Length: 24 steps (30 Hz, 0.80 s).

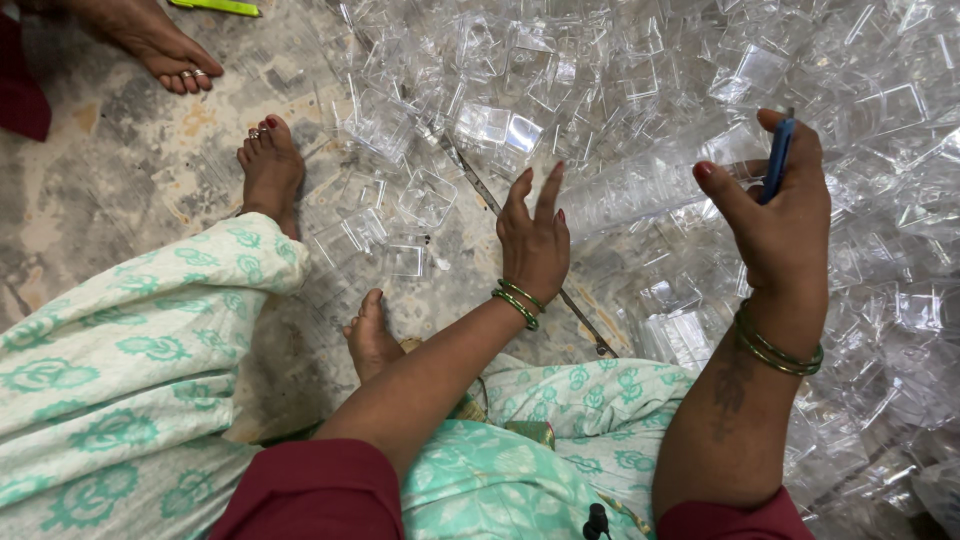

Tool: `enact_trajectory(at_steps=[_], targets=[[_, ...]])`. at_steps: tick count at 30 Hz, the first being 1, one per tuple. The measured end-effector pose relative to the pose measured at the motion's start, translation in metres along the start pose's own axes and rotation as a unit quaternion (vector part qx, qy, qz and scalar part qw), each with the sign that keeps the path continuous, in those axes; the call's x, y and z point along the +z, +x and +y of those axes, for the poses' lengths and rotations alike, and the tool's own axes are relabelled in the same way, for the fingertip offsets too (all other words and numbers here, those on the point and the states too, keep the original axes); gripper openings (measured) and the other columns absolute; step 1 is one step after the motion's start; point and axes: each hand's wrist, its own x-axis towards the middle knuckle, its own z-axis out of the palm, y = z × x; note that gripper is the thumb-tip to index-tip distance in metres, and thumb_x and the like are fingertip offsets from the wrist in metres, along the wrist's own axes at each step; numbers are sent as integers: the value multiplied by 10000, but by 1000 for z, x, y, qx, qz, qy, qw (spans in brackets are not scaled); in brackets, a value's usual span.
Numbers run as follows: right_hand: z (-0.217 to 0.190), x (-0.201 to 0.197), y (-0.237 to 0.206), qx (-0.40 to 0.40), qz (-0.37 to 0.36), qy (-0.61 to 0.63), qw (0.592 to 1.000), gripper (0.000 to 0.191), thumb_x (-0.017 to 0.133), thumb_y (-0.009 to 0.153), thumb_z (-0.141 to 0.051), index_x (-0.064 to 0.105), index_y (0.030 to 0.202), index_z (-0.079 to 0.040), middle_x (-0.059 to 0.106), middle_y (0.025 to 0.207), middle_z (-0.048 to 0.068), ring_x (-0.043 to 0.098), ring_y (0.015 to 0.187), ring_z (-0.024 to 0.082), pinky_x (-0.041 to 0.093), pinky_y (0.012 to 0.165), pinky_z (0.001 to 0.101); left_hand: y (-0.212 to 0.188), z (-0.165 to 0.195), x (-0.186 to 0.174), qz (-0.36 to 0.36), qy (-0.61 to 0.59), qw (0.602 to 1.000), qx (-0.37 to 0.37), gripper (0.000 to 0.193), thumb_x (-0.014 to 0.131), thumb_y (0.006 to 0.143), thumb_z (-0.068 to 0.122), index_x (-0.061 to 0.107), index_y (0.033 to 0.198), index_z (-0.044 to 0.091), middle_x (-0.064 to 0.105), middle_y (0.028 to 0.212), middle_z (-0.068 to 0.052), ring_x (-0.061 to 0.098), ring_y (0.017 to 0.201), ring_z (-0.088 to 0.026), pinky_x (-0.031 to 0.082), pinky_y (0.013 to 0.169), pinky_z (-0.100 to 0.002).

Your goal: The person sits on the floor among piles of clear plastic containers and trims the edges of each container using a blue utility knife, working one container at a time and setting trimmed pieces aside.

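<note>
Nearest, below both forearms: lap in pale green printed cloth [130,350], dark red sleeves [310,490] at the lower edge. Small black clip-like object [597,521] on the cloth between the elbows; kind not clear.

Left hand [535,245]: palm down, fingers spread and extended, holding nothing, fingertips just short of a long stack of nested clear cups [640,190] lying on its side. Green bangles [518,302] at the wrist. Contact with the stack not confirmed.

Right hand [780,215]: raised, closed around a slim blue tool [777,160], thumb extended toward the left hand. Tool upright, tip above the fingers; blade or point not resolvable. Dark bangles [778,350] at the wrist. Stack of cups running between the two hands, its far end passing behind the right thumb.

Left of the left hand: loose clear square cups [420,200] on the mottled concrete floor [130,130]; own bare feet [272,165] just beside them. Thin metal rod [520,240] lying diagonally on the floor, passing under the left hand.

Beyond and right of both hands: large heap of clear plastic cups [700,60], jumbled, covering the floor to the frame edge.

Far left, well apart from the hands: another person's foot [160,45], toe rings visible, and a yellow-green strip-like object [215,7] at the top edge.
</note>
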Motion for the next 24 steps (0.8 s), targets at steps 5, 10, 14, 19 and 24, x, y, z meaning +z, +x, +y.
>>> enact_trajectory(at_steps=[5, 10, 14, 19, 24], targets=[[-4, 2, -2, -3, -3, -24, 1000, 771, 917, 872, -310, 536, 1508, -99, 599, 1011, -2, 521, 772, 39, 456, 683, 214, 2, 2, -2, -36, 55, 997, 49, 885, 558, 829, -100, 388, 1577, 342, 401, 1530, -138, 439, 1425, -329, 321, 1193, -513], [-8, 3, -3, -13, 3, -49, 999, 767, 925, 883, -322, 541, 1510, -100, 589, 1031, -1, 542, 793, 38, 478, 700, 215, 4, 1, -4, -26, 73, 994, 77, 887, 565, 830, -110, 408, 1571, 353, 444, 1497, -123, 457, 1398, -301, 310, 1213, -513], [-11, 4, -7, -17, 1, -52, 999, 774, 928, 875, -316, 538, 1507, -96, 586, 1022, -6, 528, 778, 43, 470, 685, 217, 5, 4, -14, -41, 78, 993, 78, 866, 577, 820, -86, 420, 1566, 327, 456, 1481, -116, 457, 1387, -305, 293, 1219, -528], [-15, 2, -8, -12, -12, -40, 999, 786, 916, 860, -323, 530, 1510, -104, 610, 974, -8, 520, 751, 47, 445, 654, 224, 11, 17, -27, -27, 15, 994, 103, 615, 624, 901, 75, 479, 1493, 154, 483, 1433, -146, 450, 1370, -330, 262, 1196, -549], [-20, 5, -9, -26, -19, -66, 997, 781, 934, 854, -336, 553, 1498, -112, 566, 986, -26, 514, 768, 40, 466, 661, 221, 27, 29, -27, -27, -46, 997, 62, 423, 690, 956, 347, 542, 1246, 76, 565, 1332, -144, 508, 1307, -311, 297, 1148, -522]])
